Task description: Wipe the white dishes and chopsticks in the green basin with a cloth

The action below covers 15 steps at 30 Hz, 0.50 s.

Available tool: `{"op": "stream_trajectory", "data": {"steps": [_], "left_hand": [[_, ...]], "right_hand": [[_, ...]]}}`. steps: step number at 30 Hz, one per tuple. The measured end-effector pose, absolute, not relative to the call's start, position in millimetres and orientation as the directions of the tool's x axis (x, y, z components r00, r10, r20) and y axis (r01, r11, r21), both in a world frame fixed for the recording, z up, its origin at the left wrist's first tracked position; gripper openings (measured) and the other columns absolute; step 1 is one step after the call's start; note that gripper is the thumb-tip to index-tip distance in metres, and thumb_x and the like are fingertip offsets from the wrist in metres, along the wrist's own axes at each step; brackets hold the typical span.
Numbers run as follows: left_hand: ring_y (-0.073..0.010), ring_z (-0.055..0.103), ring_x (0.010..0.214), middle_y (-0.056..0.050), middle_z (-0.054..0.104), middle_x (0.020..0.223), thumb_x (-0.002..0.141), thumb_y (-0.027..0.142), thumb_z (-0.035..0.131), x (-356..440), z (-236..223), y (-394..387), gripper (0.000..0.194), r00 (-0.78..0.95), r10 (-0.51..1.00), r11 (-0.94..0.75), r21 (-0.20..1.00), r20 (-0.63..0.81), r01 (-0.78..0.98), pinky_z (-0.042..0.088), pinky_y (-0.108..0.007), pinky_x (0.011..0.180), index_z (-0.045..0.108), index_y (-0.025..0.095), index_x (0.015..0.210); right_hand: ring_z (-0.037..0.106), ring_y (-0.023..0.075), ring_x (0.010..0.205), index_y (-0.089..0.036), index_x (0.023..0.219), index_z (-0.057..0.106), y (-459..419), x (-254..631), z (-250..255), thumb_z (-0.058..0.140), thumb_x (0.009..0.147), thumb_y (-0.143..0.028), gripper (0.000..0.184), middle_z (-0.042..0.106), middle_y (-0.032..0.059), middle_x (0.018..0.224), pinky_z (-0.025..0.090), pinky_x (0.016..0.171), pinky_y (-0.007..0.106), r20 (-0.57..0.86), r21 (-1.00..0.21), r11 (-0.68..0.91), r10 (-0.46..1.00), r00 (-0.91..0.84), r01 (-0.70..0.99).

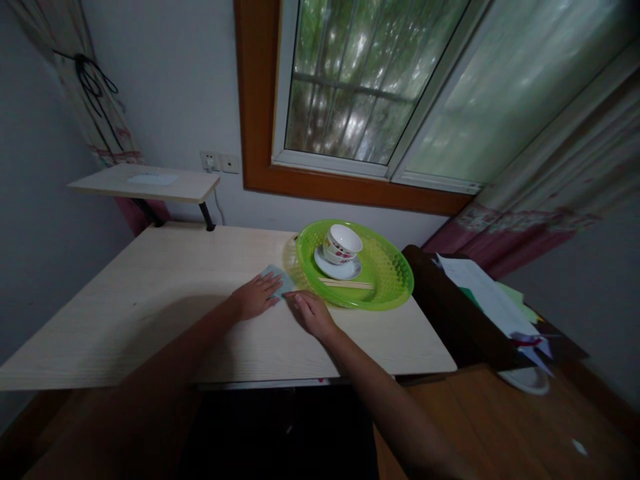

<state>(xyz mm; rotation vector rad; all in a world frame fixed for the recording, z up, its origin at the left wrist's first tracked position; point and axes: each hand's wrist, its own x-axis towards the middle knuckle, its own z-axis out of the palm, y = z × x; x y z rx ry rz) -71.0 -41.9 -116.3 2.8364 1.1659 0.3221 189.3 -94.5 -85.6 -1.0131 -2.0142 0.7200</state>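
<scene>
My left hand (256,297) lies flat with fingers spread on a small pale blue-green cloth (277,275), pressing it to the light wooden table (175,293). Just right of it, my right hand (314,313) has its index finger stretched out to the cloth's near right edge, with the thumb apart from it. Its other fingers are partly hidden underneath. Beside both hands stands a round green plastic basket (385,290). In it, stacked white bowls (345,241) with a coloured pattern rest on a white plate (345,271), and several chopsticks (347,284) lie in front.
A small raised shelf (150,183) with a white paper (153,179) stands at the table's back left. Wall sockets (219,162) are behind it. Right of the table, papers (480,287) lie on a dark brown piece of furniture (460,327). A window (360,80) is ahead.
</scene>
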Motion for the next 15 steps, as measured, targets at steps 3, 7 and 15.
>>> {"op": "stream_trajectory", "data": {"steps": [3, 7, 15], "left_hand": [[-0.0354, 0.038, 0.162, -0.019, 0.045, 0.17, 0.114, 0.048, 0.033, -62.1, -113.1, -14.0, 0.062, 0.633, 0.758, -0.652, 0.157, 0.159, 0.742, 0.033, -0.058, 0.13, 0.053, 0.014, 0.162], [-0.0329, 0.047, 0.157, -0.018, 0.057, 0.163, 0.113, 0.046, 0.033, -77.7, -108.0, 21.1, 0.06, 0.531, 0.834, -0.55, 0.158, 0.151, 0.82, 0.036, -0.054, 0.129, 0.055, 0.018, 0.161], [-0.0318, 0.052, 0.152, -0.023, 0.06, 0.158, 0.107, 0.038, 0.037, -170.3, -106.2, 33.8, 0.056, 0.247, 0.96, -0.264, 0.126, 0.134, 0.956, 0.04, -0.049, 0.125, 0.065, 0.009, 0.146]], "right_hand": [[0.075, 0.0263, 0.115, -0.022, 0.123, 0.081, -95.4, 189.0, -83.1, 0.031, 0.114, -0.061, 0.064, 0.082, 0.0118, 0.121, 0.054, 0.109, 0.045, 0.353, -0.735, 0.524, 0.838, -0.417, 0.431], [0.075, 0.025, 0.114, -0.022, 0.122, 0.081, -96.2, 189.4, -81.7, 0.029, 0.115, -0.059, 0.064, 0.082, 0.0107, 0.122, 0.054, 0.108, 0.042, 0.341, -0.735, 0.521, 0.837, -0.428, 0.434], [0.075, 0.0252, 0.114, -0.022, 0.116, 0.08, -94.8, 191.0, -82.4, 0.025, 0.115, -0.06, 0.067, 0.082, 0.0109, 0.121, 0.054, 0.108, 0.042, 0.343, -0.749, 0.507, 0.848, -0.405, 0.426]]}}
